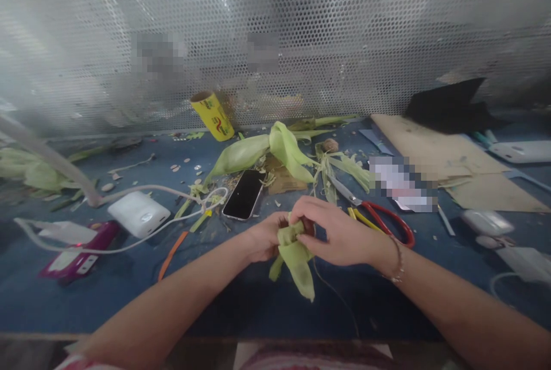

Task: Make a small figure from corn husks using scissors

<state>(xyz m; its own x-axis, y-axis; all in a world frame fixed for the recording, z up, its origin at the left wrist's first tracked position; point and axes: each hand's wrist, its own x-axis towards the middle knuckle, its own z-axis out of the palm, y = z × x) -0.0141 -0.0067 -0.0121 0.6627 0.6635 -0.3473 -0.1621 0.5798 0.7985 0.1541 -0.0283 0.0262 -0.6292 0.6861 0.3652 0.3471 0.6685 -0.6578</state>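
Note:
Between both hands, near the table's front, is a bundle of green corn husk [297,267], its pointed leaf hanging down toward me. My left hand [267,238] is closed around the bundle's left side, with part of its fingers hidden behind the husk. From the right, my right hand [331,229] pinches the bundle's upper part between thumb and fingers. A thin thread [336,289] trails from the bundle down to the table edge. Just beyond the hands lie loose green husks [258,149] and shredded strips [348,169].
Red-handled scissors [387,215] lie close by my right hand. A black-screened phone [244,195], a white power bank [138,214] with cables and a purple power strip [81,255] are left. A yellow tube [213,117] leans by the perforated metal screen [241,26]. Brown cardboard [439,146] lies right.

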